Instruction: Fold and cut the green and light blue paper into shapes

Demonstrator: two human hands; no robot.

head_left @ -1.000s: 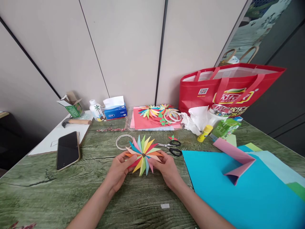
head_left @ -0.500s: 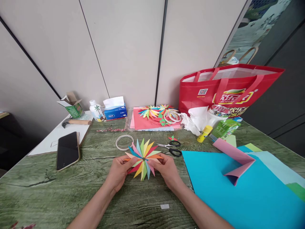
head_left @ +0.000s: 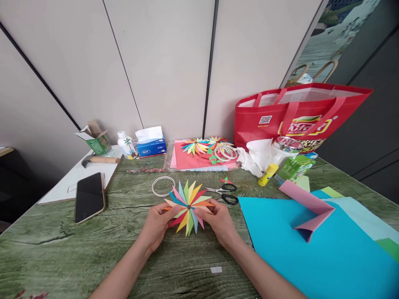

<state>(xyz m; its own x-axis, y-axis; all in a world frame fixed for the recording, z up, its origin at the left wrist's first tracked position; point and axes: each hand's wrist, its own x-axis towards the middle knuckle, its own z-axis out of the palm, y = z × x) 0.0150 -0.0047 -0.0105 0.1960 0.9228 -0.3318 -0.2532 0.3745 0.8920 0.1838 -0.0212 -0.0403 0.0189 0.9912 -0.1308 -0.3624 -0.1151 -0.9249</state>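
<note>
Pale wall panels point(head_left: 162, 62) close off the back of a green wood-grained table point(head_left: 93, 257), whose left and right edges slant inward toward them. A red bag point(head_left: 252, 128) stands against the wall at the far right. On the near right, one big blue sheet point(head_left: 299, 249) runs out of view; its left edge comes right up to the right forearm, and whether they touch I cannot tell. Bare grain stretches between the forearms and, more widely, from the left forearm to the table's left edge.

Two hands work at the middle — the left hand point(head_left: 156, 224) and the right hand point(head_left: 221, 222) — each pinching one side of a single many-coloured paper star point(head_left: 188, 207), thumbs on top, the other fingers partly hidden. The star is in front of the person, its spikes fanned around a small dark centre.

One phone point(head_left: 89, 197) lies to the left, overlapping a white board. Two more paper stars point(head_left: 195, 147) rest on the red sheets at the back, beside a few tape rings too overlapped to count. One pair of scissors point(head_left: 222, 191) lies just beyond the right hand, one lone tape ring point(head_left: 153, 186) just beyond the left; one yellow glue stick point(head_left: 267, 175) leans farther right. One small white strip point(head_left: 216, 269) lies between the forearms.
</note>
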